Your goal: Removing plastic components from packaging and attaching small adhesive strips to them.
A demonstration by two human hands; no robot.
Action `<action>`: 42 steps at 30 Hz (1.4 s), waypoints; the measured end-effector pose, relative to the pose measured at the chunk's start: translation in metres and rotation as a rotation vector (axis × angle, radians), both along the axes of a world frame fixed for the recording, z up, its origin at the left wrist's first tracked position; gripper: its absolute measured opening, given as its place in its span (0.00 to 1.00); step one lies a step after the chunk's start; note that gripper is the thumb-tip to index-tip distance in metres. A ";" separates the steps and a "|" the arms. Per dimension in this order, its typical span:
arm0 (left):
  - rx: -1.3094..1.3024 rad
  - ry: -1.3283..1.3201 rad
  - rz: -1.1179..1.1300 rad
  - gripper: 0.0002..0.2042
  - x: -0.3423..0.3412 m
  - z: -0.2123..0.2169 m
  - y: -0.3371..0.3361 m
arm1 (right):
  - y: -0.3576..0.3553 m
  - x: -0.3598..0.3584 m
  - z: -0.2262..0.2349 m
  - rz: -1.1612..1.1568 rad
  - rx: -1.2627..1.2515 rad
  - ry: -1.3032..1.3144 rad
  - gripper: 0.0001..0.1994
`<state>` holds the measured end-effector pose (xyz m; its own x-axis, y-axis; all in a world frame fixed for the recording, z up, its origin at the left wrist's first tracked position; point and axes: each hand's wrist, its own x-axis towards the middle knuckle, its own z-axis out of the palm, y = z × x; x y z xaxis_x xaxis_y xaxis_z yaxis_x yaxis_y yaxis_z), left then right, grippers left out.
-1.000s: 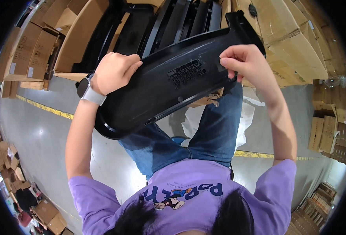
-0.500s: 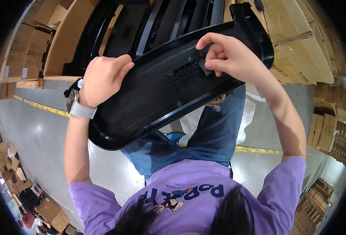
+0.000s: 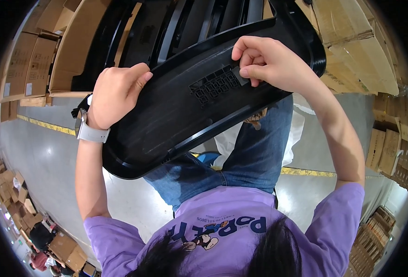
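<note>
A long black plastic tray-like panel (image 3: 162, 124) with a raised rim and rounded ends lies tilted above my thighs. My left hand (image 3: 121, 92) is closed over its far left rim, thumb against the edge. Raised grid-like moulding (image 3: 215, 85) stands out from the panel's inner surface. Just right of it, my right hand (image 3: 266, 62) is closed in a pinch over the panel. A small flat dark-grey piece (image 3: 243, 79) shows under its thumb and fingertips; what it is I cannot make out.
More long black plastic parts (image 3: 167, 34) stand in an open cardboard box (image 3: 77, 55) ahead. Further cartons (image 3: 352, 46) rise at the right. White sheeting (image 3: 296, 134) hangs by my right leg. A yellow line (image 3: 42, 122) crosses the grey floor. Cartons also line the far left.
The panel and my left hand have shifted slightly to the left. My right hand has barely moved and stays pinched beside the grid moulding.
</note>
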<state>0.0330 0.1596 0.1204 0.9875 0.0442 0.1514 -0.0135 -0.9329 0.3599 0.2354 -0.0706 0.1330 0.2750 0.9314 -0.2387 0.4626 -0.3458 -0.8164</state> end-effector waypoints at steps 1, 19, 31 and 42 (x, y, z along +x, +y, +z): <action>-0.006 0.005 0.002 0.10 0.000 0.000 0.000 | 0.000 0.000 -0.001 0.004 0.002 -0.006 0.07; -0.026 -0.006 0.005 0.11 0.000 -0.002 0.001 | 0.003 -0.005 -0.007 0.062 0.091 -0.335 0.05; -0.064 0.011 0.009 0.10 -0.003 -0.002 0.001 | 0.015 0.003 0.005 -0.056 -0.235 -0.268 0.15; -0.082 0.016 0.029 0.11 0.006 0.005 0.003 | 0.011 0.016 0.028 0.253 -0.243 -0.299 0.14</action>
<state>0.0390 0.1630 0.1258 0.9878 0.0842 0.1306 0.0192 -0.9002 0.4350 0.2519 -0.0600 0.1606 0.1366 0.9047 -0.4036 0.7596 -0.3571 -0.5435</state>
